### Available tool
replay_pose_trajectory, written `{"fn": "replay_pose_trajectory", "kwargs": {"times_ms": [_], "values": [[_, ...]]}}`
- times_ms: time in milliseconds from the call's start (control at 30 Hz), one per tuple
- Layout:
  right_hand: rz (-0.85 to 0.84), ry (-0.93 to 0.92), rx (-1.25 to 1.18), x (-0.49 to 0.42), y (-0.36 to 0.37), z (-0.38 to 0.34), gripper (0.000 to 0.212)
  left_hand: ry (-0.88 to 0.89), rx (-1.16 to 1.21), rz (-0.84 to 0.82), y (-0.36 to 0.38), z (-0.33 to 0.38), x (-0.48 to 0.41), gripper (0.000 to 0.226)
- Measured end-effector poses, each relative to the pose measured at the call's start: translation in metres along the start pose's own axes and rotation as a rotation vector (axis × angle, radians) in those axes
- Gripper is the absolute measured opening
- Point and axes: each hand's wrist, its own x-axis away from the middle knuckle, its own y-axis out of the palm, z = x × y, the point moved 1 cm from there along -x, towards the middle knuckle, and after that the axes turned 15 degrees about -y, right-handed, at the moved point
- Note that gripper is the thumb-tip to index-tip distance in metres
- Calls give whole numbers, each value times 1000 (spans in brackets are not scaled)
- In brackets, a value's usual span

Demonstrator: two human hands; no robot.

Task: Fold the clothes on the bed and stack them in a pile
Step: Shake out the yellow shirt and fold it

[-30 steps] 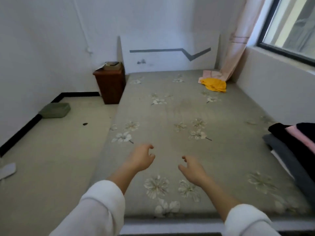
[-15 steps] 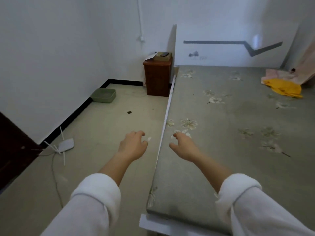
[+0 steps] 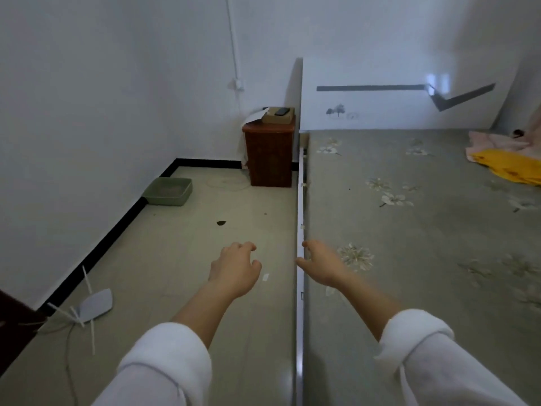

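Yellow garment [image 3: 509,168] far upper right on bed [image 3: 415,288], nearer right hand [image 3: 322,266] than left hand [image 3: 234,269]; both loosely curled, empty

White walls [image 3: 87,83], pale floor [image 3: 187,288], brown cabinet [image 3: 269,155] beside the bed [image 3: 424,288], green tray [image 3: 168,191] by black skirting [image 3: 117,230].

Bed [image 3: 424,259] open — yellow garment [image 3: 509,168] far corner.

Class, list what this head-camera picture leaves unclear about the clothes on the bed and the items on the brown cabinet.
Yellow garment: head view, cut off by right edge.
Pink cloth: head view, partly under the yellow garment; type unclear.
Dark item atop brown cabinet: head view, too small.
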Motion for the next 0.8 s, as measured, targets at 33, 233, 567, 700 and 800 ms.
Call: {"fn": "replay_pose_trajectory", "kwargs": {"times_ms": [33, 233, 567, 700, 800], "values": [[-3, 21, -12, -14, 0, 1, 58, 16, -2, -4, -6, 1, -18, 43], [14, 112, -24, -87, -4, 8, 57, 63, -44, -74, -30, 10, -121, 45], [133, 268, -9, -259, -37, 43, 52, 310, -67, -119, -50, 68, -328, 50], [178, 381, -17, -328, -64, 62, 56, 384, -66, -190, -56, 105, -420, 50], [219, 471, -23, -359, -87, 86, 57, 464, -96, -245, -52, 146, -478, 49]]}}
